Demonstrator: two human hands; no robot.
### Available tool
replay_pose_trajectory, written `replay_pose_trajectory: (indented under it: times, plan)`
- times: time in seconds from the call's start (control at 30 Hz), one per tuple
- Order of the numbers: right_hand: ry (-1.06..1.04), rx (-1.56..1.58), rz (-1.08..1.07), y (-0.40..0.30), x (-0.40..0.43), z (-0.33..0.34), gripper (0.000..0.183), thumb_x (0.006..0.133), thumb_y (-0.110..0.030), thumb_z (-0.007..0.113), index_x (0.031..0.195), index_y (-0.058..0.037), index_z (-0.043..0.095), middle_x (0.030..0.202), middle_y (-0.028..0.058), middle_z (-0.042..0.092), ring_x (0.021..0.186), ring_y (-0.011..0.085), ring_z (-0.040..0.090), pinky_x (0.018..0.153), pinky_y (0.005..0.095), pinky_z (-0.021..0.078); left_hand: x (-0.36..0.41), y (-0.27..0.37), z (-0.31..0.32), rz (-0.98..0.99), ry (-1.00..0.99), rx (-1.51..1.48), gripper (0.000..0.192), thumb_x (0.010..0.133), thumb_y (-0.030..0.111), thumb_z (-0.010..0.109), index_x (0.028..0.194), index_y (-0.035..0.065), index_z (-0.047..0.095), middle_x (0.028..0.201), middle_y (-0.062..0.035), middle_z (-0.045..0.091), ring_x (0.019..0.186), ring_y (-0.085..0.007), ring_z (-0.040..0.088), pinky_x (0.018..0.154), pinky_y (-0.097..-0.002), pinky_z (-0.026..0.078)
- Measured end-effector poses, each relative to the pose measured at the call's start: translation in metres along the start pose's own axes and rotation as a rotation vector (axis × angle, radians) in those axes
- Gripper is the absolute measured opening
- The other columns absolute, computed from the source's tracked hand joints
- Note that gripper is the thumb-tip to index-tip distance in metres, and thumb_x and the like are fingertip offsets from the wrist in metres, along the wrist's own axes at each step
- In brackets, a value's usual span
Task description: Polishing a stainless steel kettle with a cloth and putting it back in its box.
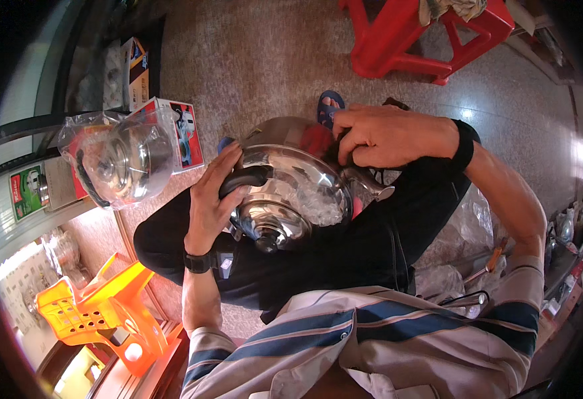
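A shiny stainless steel kettle lies tilted across my lap. Its lid, with a black knob, faces toward me, and its short spout points right. My left hand grips the black kettle handle on the left side. At the kettle's upper right, just above the spout, is my right hand with its fingers curled in against the kettle's side. Something dark shows under those fingers; what it is, and whether they hold it, is hidden.
Left of me, another kettle in clear plastic wrap stands by a printed carton. An orange plastic chair is at lower left. Ahead stands a red plastic stool with gloves on it. Plastic bags lie on the right.
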State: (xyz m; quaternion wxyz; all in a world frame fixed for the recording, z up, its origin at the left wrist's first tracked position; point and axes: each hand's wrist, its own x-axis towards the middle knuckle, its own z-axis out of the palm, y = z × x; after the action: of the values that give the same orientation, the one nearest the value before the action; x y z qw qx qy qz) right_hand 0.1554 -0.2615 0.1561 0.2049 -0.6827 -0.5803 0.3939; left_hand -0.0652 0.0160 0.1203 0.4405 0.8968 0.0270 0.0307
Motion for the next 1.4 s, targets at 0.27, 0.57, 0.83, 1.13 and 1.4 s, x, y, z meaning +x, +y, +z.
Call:
replay_pose_trajectory:
  times: [0.27, 0.57, 0.83, 1.13, 1.4]
  plan:
    - [-0.067, -0.272, -0.094, -0.02, -0.014, 0.004, 0.026, 0.08, -0.016, 0.054, 0.086, -0.0091, 0.078, 0.101, 0.0135, 0.059, 0.097, 0.0318, 0.056, 0.086, 0.0444, 0.0495, 0.004, 0.003, 0.006, 0.057, -0.029, 0.027, 0.056, 0.085, 0.022, 0.073, 0.134, 0.0005, 0.057, 0.138, -0.0209, 0.056, 0.125, -0.0342, 0.058, 0.105, -0.0384, 0.047]
    - [0.39, 0.666, 0.212, 0.033, -0.003, -0.007, 0.032, 0.095, -0.015, 0.058, 0.125, -0.0065, 0.066, 0.123, 0.0086, 0.058, 0.118, 0.0239, 0.054, 0.103, 0.0318, 0.0407, 0.001, 0.005, 0.006, 0.042, 0.051, -0.02, 0.054, 0.084, 0.018, 0.072, 0.133, -0.0009, 0.057, 0.139, -0.0212, 0.056, 0.125, -0.0331, 0.058, 0.104, -0.0386, 0.048]
    - [0.52, 0.071, -0.21, 0.037, 0.047, 0.027, 0.03, 0.098, -0.02, 0.059, 0.127, -0.0107, 0.064, 0.126, 0.0134, 0.054, 0.119, 0.0304, 0.054, 0.102, 0.0389, 0.0434, 0.002, 0.006, 0.008, 0.092, 0.05, 0.065, 0.059, 0.083, 0.01, 0.069, 0.139, 0.0003, 0.052, 0.141, -0.0194, 0.055, 0.121, -0.0301, 0.061, 0.102, -0.0365, 0.047]
    - [0.473, -0.019, 0.031, 0.112, 0.057, 0.067, 0.03, 0.099, -0.027, 0.055, 0.122, -0.0099, 0.065, 0.12, 0.0157, 0.063, 0.119, 0.031, 0.056, 0.101, 0.0395, 0.045, -0.003, 0.009, 0.01, 0.144, 0.054, 0.068, 0.058, 0.075, 0.012, 0.078, 0.13, 0.0013, 0.06, 0.136, -0.0206, 0.057, 0.119, -0.036, 0.062, 0.098, -0.0386, 0.051]
    - [0.793, 0.669, 0.291, 0.117, 0.041, 0.029, 0.035, 0.098, -0.026, 0.06, 0.127, -0.0065, 0.063, 0.103, 0.006, 0.069, 0.088, 0.0144, 0.066, 0.076, 0.0269, 0.0509, 0.004, 0.016, 0.007, 0.235, 0.162, 0.201, 0.07, 0.068, 0.013, 0.082, 0.133, 0.0047, 0.058, 0.141, -0.0195, 0.054, 0.124, -0.0377, 0.057, 0.1, -0.0423, 0.051]
